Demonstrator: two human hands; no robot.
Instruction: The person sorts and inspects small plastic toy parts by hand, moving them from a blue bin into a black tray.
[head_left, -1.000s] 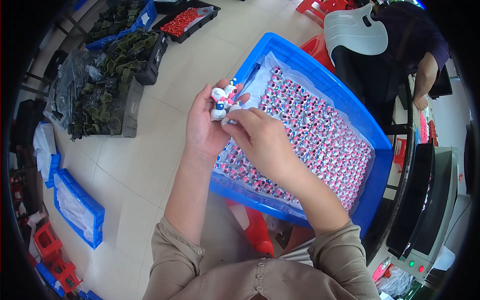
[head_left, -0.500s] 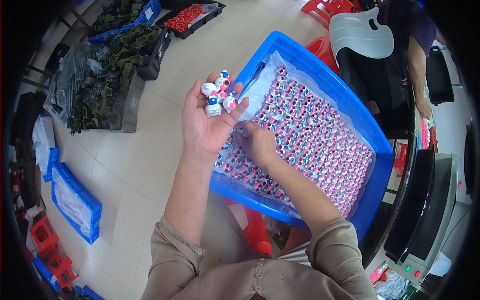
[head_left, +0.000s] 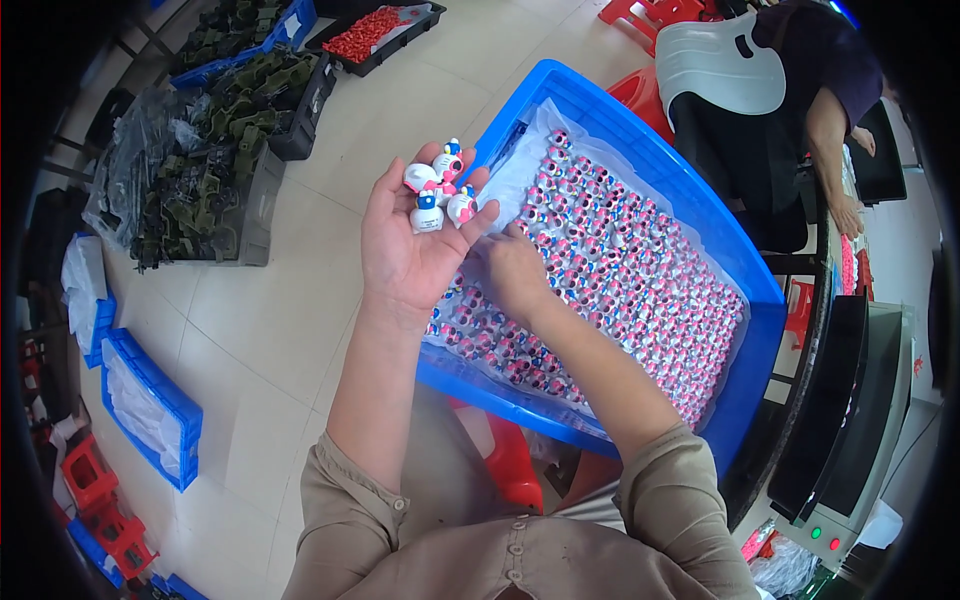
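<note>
My left hand (head_left: 408,250) is palm up, its fingers curled around several small toy figurines (head_left: 428,214) in white, pink and blue. They rest in a cluster on the palm and fingers. Close beside it, my right hand (head_left: 517,272) reaches down over the blue tray (head_left: 625,125) at its left part. Its fingers are bent and partly hidden behind my left thumb and its own knuckles, so whatever they hold does not show. Rows of similar figurines (head_left: 640,290) fill the tray on a white plastic liner (head_left: 510,195).
A red stool (head_left: 512,465) is partly under the tray. Left on the floor are a grey crate (head_left: 258,215) of dark green parts and a lined blue tray (head_left: 190,425). A black tray of red pieces (head_left: 365,38) lies farther off. A co-worker's arm (head_left: 828,150) is at right.
My right hand has shifted slightly up and left, and its fingers have tucked farther down beside my left thumb. My left hand keeps its figurines almost still. The co-worker's arms have moved a little.
</note>
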